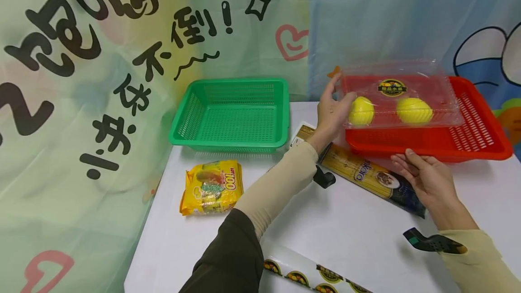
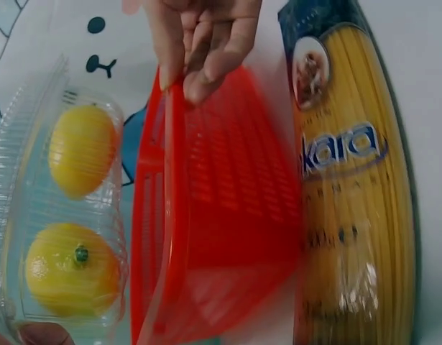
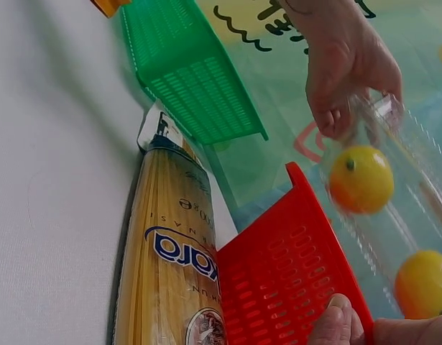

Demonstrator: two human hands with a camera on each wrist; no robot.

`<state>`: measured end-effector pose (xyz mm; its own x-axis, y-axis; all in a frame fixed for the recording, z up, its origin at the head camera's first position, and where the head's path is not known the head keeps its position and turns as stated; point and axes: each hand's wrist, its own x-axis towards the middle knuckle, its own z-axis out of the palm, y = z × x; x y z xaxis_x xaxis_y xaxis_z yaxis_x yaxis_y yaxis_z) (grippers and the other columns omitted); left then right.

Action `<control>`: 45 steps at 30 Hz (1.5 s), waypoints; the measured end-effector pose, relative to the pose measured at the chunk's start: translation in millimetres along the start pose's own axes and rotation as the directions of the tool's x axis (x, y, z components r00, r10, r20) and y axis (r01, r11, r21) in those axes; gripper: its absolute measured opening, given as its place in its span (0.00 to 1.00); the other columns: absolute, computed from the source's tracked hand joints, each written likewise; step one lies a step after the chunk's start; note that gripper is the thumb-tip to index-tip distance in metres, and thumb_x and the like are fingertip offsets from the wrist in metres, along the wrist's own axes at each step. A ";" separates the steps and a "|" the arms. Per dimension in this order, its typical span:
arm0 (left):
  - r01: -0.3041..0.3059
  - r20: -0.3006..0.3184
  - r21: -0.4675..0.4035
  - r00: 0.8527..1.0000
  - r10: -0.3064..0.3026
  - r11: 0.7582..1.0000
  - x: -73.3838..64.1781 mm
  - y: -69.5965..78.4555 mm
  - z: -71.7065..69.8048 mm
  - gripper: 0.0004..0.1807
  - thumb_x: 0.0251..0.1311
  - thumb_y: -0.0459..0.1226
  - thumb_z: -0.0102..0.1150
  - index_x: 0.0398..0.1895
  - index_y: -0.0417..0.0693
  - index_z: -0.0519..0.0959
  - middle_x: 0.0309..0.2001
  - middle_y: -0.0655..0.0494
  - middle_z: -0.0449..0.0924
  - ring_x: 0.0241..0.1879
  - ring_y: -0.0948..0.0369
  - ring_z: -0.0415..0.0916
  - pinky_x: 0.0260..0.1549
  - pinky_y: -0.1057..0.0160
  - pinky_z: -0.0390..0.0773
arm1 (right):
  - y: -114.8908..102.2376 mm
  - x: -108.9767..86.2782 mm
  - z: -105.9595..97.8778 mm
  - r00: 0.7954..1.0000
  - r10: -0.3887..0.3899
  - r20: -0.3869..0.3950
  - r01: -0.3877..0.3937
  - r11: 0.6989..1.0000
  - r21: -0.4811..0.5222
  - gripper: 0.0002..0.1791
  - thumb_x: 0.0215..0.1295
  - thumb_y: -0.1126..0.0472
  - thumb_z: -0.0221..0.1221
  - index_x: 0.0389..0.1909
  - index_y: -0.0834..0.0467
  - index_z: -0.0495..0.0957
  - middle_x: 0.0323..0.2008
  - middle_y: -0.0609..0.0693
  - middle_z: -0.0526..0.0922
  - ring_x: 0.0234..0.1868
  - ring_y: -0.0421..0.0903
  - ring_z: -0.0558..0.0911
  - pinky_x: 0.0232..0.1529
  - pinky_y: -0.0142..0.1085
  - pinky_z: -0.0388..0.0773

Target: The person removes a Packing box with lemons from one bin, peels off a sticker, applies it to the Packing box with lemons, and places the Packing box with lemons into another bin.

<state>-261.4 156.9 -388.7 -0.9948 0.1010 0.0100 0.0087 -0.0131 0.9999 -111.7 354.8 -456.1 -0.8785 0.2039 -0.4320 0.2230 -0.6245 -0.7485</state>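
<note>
My left hand (image 1: pixel 333 113) grips the left end of a clear plastic fruit box (image 1: pixel 441 96), held up over the red basket (image 1: pixel 411 144). Inside the box lie two yellow fruits (image 1: pixel 414 110), one with a small green stem end in the left wrist view. A dark round label marks the box. My right hand (image 1: pixel 434 180) pinches the near rim of the basket; the left wrist view shows its thumb and fingers (image 2: pixel 203 43) on that rim. Under my left wrist and along the basket's near side lies a spaghetti pack (image 1: pixel 360 171), partly hidden by my arm.
A green basket (image 1: pixel 229 123) stands at the back left. In front of it lies a yellow snack packet (image 1: pixel 213 186). A white printed roll or sheet (image 1: pixel 311 268) with fruit labels is at the near edge, partly behind my left sleeve. A printed cloth (image 1: pixel 244 49) hangs behind the table.
</note>
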 end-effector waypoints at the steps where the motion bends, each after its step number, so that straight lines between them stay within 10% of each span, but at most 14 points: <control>1: 0.007 0.000 0.014 1.000 -0.007 1.000 0.4 -0.6 3.7 0.31 0.65 0.44 0.63 0.70 0.77 0.68 0.64 0.67 0.72 0.47 0.68 0.75 0.38 0.68 0.80 | -0.1 -0.3 0.0 1.000 0.000 0.000 0.000 1.000 0.004 0.14 0.66 0.58 0.65 0.52 0.50 0.82 0.40 0.47 0.91 0.40 0.45 0.91 0.42 0.33 0.86; 6: 0.042 0.008 0.034 0.999 -0.043 0.999 2.0 -3.6 20.4 0.31 0.67 0.44 0.62 0.71 0.78 0.67 0.70 0.71 0.68 0.59 0.67 0.71 0.55 0.63 0.80 | -1.4 -0.8 0.6 1.000 0.004 0.000 -0.004 1.000 0.015 0.14 0.65 0.58 0.66 0.52 0.50 0.82 0.41 0.47 0.91 0.41 0.45 0.91 0.43 0.33 0.86; 13: 0.023 0.022 0.029 0.999 -0.024 0.999 5.0 -12.8 39.9 0.32 0.70 0.42 0.59 0.74 0.73 0.64 0.71 0.69 0.67 0.44 0.65 0.73 0.40 0.67 0.82 | -2.4 -2.3 0.4 1.000 -0.001 -0.002 0.001 1.000 0.008 0.13 0.65 0.58 0.66 0.50 0.51 0.82 0.40 0.47 0.91 0.40 0.44 0.91 0.42 0.33 0.86; 24: 0.009 0.004 0.088 1.000 -0.009 0.996 11.2 -27.2 62.3 0.32 0.69 0.35 0.56 0.75 0.62 0.63 0.67 0.64 0.70 0.55 0.66 0.71 0.57 0.65 0.77 | 1.1 -4.1 0.8 0.999 -0.019 -0.027 0.018 1.000 -0.019 0.14 0.66 0.57 0.66 0.51 0.52 0.81 0.39 0.47 0.91 0.39 0.43 0.91 0.42 0.31 0.85; 45: 0.178 0.008 0.077 0.984 -0.179 0.981 8.6 -43.8 92.1 0.40 0.61 0.30 0.57 0.72 0.72 0.57 0.61 0.62 0.66 0.49 0.64 0.69 0.52 0.61 0.82 | 0.9 -3.3 -0.8 0.997 -0.060 -0.052 0.058 0.997 -0.052 0.20 0.61 0.55 0.69 0.53 0.53 0.78 0.39 0.46 0.91 0.39 0.42 0.90 0.42 0.31 0.85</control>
<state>-261.1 249.9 -431.3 -0.9794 0.1100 -0.1693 -0.1609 0.0813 0.9836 -108.2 354.1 -455.7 -0.8674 0.2799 -0.4115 0.1939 -0.5714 -0.7974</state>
